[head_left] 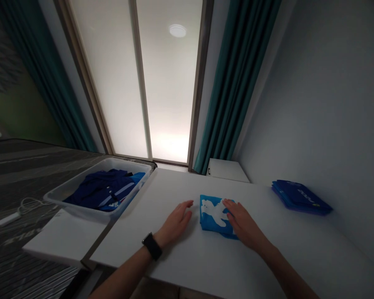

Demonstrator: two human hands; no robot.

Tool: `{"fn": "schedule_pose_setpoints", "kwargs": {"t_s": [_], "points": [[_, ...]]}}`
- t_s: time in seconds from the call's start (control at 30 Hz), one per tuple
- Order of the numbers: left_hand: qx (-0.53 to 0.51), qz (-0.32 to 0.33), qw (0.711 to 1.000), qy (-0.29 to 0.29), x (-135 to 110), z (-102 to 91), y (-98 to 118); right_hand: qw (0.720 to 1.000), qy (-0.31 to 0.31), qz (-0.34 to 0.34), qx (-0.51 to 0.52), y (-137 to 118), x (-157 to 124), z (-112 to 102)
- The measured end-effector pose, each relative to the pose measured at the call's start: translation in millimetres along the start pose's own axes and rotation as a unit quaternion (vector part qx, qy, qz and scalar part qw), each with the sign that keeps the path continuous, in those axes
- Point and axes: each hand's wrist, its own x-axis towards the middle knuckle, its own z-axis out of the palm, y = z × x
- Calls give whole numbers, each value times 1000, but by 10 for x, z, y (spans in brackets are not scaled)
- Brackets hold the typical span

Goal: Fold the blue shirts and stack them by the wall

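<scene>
A bright blue folded garment [212, 216] with a white animal-shaped print lies flat on the white table [177, 187]. My right hand [241, 220] rests on its right side, fingers stretched out over the print and nothing gripped. To the left of the cloth, apart from it, my left hand [177, 220] hovers at or just above the tabletop with its fingers extended and thumb apart. It holds nothing. A black watch [152, 246] is on the left wrist. Part of the garment's right edge is hidden beneath my right hand.
A translucent plastic bin [59, 189] with crumpled dark blue clothes [102, 187] stands at the left. Several folded blue items are stacked [301, 195] at the right by the wall. Behind the table is a white cabinet [227, 169]; a white power strip [9, 219] lies far left.
</scene>
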Motion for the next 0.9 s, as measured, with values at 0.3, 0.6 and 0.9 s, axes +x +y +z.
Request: {"fn": "schedule_pose_setpoints", "kwargs": {"t_s": [0.3,0.6,0.9], "points": [[225,121,962,-98,702,561,390,999,-8,42,-33,213,113,300],[249,136,954,-93,631,799,214,996,-11,49,-79,71,35,387],[261,141,951,-91,613,778,275,996,-20,62,-66,42,19,394]]}}
